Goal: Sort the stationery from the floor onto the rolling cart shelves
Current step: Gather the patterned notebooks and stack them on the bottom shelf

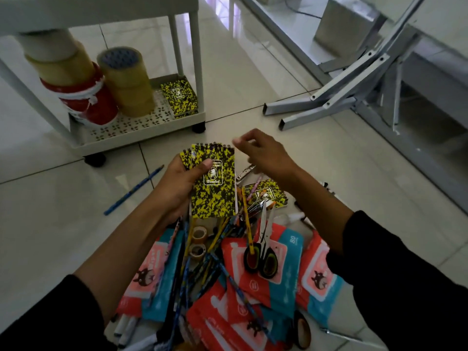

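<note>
Tiled floor (253, 72) carries everything. White rolling cart (141, 122) at far left of floor; its bottom shelf holds stacked tape rolls (126, 82), a second stack with red roll (83, 97) to their left, and one yellow-black spiral notepad (180, 97) at the shelf's right end. Grey metal frame legs (342, 97) lie at far right of floor. Near edge of floor: heap of pink-blue wet-wipe packs (273, 274), pencils and pens (202, 269) strewn over them, black-handled scissors (263, 252) on top, two small tape rolls (198, 240), white markers (125, 328) at near left. Another notepad (266, 195) lies in the heap's far side. Blue pen (133, 191) lies alone on floor, left of heap. Left hand (177, 188) grips small stack of yellow-black notepads (212, 183) above heap, thumb pressed on front cover, fingers behind. Right hand (263, 155) hovers just right of the stack, fingers loosely curled, holding nothing, slightly blurred.
</note>
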Demonstrator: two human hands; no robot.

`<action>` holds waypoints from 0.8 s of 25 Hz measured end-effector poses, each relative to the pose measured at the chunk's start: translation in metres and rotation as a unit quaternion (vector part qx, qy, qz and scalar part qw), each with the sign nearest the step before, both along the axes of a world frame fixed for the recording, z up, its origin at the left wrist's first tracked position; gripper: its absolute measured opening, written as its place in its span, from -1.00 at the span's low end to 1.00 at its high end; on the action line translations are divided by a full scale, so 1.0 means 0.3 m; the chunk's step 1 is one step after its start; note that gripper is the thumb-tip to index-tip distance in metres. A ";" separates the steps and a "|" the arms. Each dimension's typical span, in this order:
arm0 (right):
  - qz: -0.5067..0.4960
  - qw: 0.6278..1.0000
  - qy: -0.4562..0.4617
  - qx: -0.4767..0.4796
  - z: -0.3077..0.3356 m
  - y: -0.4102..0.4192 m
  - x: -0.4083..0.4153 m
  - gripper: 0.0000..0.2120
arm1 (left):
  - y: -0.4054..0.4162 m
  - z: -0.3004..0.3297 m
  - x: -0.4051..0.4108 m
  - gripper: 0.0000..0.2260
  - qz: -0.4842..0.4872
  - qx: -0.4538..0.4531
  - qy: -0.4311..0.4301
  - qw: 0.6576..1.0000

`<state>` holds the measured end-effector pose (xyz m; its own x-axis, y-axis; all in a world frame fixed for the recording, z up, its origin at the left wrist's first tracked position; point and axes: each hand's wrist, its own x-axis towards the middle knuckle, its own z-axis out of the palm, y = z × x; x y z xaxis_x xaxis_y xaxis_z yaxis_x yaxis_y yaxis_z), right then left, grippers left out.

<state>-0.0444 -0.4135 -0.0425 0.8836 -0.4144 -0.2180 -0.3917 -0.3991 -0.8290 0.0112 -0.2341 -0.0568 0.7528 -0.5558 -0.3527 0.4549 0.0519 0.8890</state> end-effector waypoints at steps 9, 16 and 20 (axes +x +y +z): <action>-0.114 0.942 0.247 -0.195 -0.276 -0.098 -0.153 -0.50 | -0.038 -0.099 0.011 -0.71 0.023 0.057 0.010 0.998; -0.114 0.969 0.218 -0.017 -0.264 -0.159 -0.158 -0.71 | -0.041 -0.109 0.008 -0.70 0.024 0.070 0.016 0.997; -0.138 0.980 0.141 -0.015 -0.173 -0.153 -0.201 -0.79 | -0.033 -0.104 0.005 -0.69 0.032 0.071 0.003 0.997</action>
